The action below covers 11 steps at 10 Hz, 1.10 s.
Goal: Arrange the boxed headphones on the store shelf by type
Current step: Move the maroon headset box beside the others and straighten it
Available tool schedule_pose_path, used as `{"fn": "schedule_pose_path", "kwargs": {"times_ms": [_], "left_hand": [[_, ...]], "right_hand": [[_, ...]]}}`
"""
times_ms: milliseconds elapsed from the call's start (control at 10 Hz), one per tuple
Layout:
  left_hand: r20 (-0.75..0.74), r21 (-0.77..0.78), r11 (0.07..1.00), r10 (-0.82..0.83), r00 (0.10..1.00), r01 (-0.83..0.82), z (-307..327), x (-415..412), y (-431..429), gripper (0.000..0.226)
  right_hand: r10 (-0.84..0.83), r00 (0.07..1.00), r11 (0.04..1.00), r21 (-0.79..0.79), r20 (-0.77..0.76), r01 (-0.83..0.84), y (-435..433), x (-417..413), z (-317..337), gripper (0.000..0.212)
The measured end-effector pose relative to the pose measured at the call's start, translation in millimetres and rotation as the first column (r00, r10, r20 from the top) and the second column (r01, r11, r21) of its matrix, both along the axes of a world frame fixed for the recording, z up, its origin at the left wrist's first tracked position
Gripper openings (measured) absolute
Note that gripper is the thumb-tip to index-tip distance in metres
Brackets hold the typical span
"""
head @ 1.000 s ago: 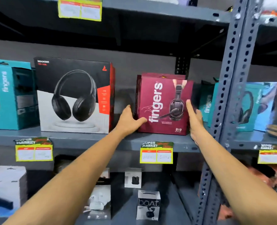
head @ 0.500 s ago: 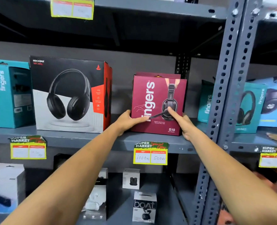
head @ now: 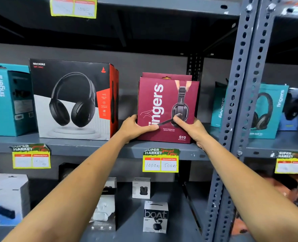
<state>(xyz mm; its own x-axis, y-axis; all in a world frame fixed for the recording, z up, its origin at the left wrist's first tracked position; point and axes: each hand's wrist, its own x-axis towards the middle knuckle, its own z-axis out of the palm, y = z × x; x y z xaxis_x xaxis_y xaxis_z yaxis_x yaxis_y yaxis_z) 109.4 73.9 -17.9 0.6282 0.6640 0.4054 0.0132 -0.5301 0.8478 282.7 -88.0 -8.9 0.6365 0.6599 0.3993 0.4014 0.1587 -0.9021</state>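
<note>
A maroon "fingers" headset box (head: 167,103) stands upright on the grey middle shelf (head: 95,145), with a second maroon box (head: 162,75) just behind it. My left hand (head: 136,127) grips its lower left edge, thumb across the front. My right hand (head: 192,127) holds its lower right edge, thumb on the front. A large black, white and red Rockerz headphone box (head: 74,100) stands to the left. Teal "fingers" boxes sit at the far left (head: 6,100) and to the right behind the post (head: 265,110).
A perforated grey upright post (head: 235,109) rises just right of the maroon box. Yellow price tags (head: 160,160) hang on the shelf edge. The lower shelf holds small earbud boxes, among them a white "boat" box (head: 155,216). Another shelf runs overhead.
Both hands have gone from flanking the maroon box with open fingers to gripping its lower edges, thumbs on the front. The box now faces me more squarely.
</note>
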Motion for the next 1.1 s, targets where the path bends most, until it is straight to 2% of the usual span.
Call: {"fn": "schedule_pose_path", "kwargs": {"times_ms": [200,400,500,600,800,900,1000,1100], "left_hand": [[0.019,-0.035,0.998,-0.057,0.998,0.058,-1,-3,-1,0.069],[-0.060,0.090,0.995,-0.031,0.998,0.036,-1,-4,-6,0.069],[-0.066,0.091,0.995,-0.021,0.998,0.027,-1,-4,-5,0.061],[-0.061,0.093,0.996,-0.009,0.998,0.015,-1,-5,-6,0.056],[-0.073,0.077,0.997,0.003,0.997,0.002,0,-7,-8,0.069],[-0.109,0.051,0.999,0.001,0.994,0.005,-2,-8,-5,0.083],[-0.155,-0.004,1.000,0.005,0.988,-0.006,0,-11,-4,0.105],[-0.183,0.024,0.996,0.083,0.980,-0.080,-1,-20,-18,0.102]], "right_hand": [[-0.081,0.993,0.995,-0.050,0.091,0.086,0,-3,-2,0.054],[-0.087,0.992,0.993,-0.072,0.096,0.094,-2,-3,-1,0.041],[-0.098,0.990,0.992,-0.073,0.104,0.106,-2,-4,0,0.043],[-0.089,0.990,0.992,-0.076,0.111,0.098,-2,-4,0,0.057],[-0.092,0.988,0.991,-0.084,0.125,0.103,-1,-2,-1,0.071],[-0.062,0.993,0.995,-0.076,0.104,0.070,0,-1,-3,0.068],[-0.020,0.999,0.996,-0.081,0.029,0.022,0,-1,1,0.092],[-0.037,0.999,0.993,-0.116,0.000,0.037,-3,-5,-2,0.122]]}}
